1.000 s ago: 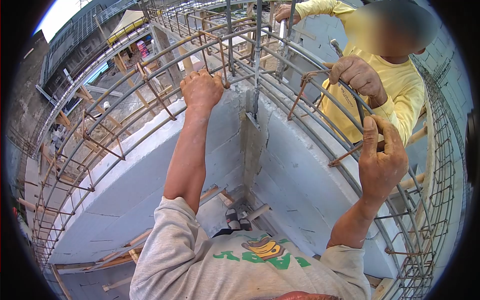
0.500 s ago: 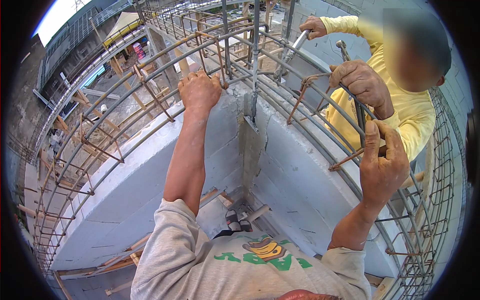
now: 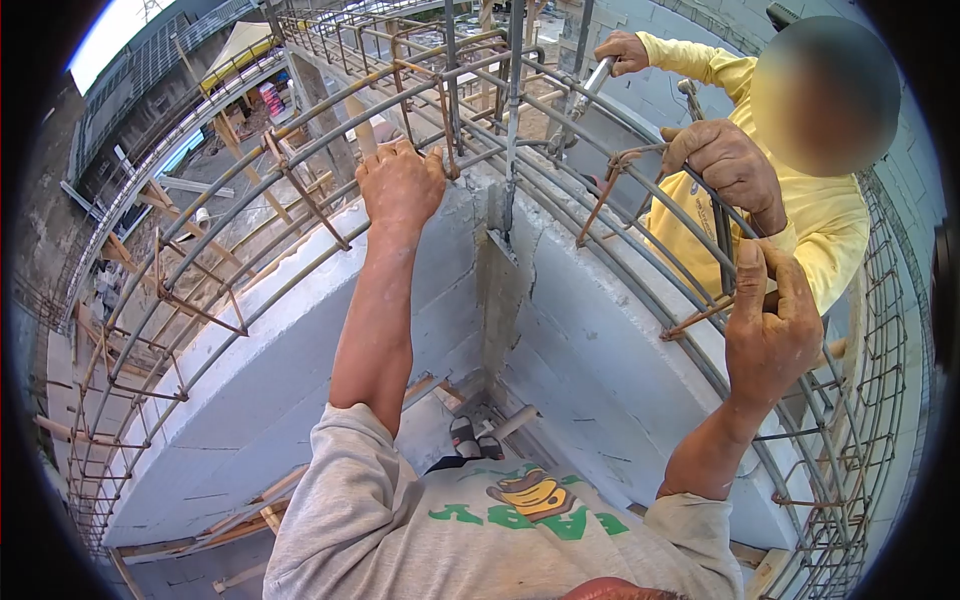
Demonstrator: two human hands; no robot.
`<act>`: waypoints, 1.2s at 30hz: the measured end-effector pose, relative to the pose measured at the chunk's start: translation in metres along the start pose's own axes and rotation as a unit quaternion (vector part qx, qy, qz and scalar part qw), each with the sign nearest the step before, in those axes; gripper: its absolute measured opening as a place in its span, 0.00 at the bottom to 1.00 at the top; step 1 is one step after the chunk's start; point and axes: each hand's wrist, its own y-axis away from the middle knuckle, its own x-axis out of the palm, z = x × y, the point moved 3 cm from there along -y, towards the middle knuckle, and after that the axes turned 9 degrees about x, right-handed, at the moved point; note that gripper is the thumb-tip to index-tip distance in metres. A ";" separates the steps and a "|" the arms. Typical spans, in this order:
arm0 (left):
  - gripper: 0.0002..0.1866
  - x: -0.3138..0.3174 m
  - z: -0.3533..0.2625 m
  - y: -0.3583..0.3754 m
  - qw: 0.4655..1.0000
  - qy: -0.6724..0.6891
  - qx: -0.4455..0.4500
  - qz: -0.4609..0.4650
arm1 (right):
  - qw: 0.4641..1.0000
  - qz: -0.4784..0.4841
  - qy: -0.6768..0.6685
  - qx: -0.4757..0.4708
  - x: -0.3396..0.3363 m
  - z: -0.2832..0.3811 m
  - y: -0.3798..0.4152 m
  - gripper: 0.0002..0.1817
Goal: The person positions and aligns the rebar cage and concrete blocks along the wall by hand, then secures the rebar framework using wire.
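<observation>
At far left, past the wall, a dark-roofed building (image 3: pixel 145 90). Nearer, the pale left wall (image 3: pixel 235 400), with a rebar cage (image 3: pixel 283 160) along its top: long bars crossed by rusty stirrups, running past the corner and on over the right wall. Left hand (image 3: pixel 402 188) bent over the bars near the corner, fingers curled; fingertips hidden, so cannot tell how far closed. Below, sandaled feet (image 3: pixel 463 438) and a gray T-shirt (image 3: pixel 480 560). At the corner, a gray column (image 3: pixel 500 300) and an upright bar (image 3: pixel 513 100). Across the cage and the right wall (image 3: pixel 610 330), a co-worker (image 3: pixel 825 225) in yellow, far hand (image 3: pixel 625 52) on a metal pipe (image 3: pixel 598 78), near hand (image 3: pixel 730 165) gripping a dark metal tool (image 3: pixel 724 245) among the bars. Just below, right hand (image 3: pixel 772 325) beside the cage's upper bar, thumb raised, fingers bent; cannot tell whether closed around the steel. At far right, more rebar (image 3: pixel 880 400) alongside a block wall.
</observation>
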 end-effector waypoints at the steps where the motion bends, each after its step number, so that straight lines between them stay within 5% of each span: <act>1: 0.32 -0.002 -0.001 0.001 1.000 0.003 0.000 0.002 | 1.000 -0.005 -0.001 -0.003 0.000 0.000 0.000 0.11; 15: 0.32 -0.002 -0.004 -0.001 1.000 0.001 -0.005 0.031 | 0.998 -0.044 0.011 -0.039 0.000 0.001 0.004 0.12; 19: 0.30 -0.003 -0.002 0.003 0.998 0.055 -0.007 -0.042 | 0.999 -0.033 -0.005 -0.014 -0.001 0.002 0.007 0.12; 22: 0.25 -0.006 -0.005 0.009 0.970 0.153 0.019 -0.188 | 1.000 -0.020 0.008 -0.006 -0.002 -0.001 0.007 0.12; 31: 0.22 0.009 -0.003 -0.016 0.940 0.332 0.066 -0.039 | 0.999 -0.011 0.012 -0.033 -0.005 -0.002 0.010 0.11; 36: 0.21 0.001 0.005 -0.029 0.886 0.464 -0.006 0.006 | 0.999 -0.012 0.010 -0.036 -0.003 -0.003 0.011 0.11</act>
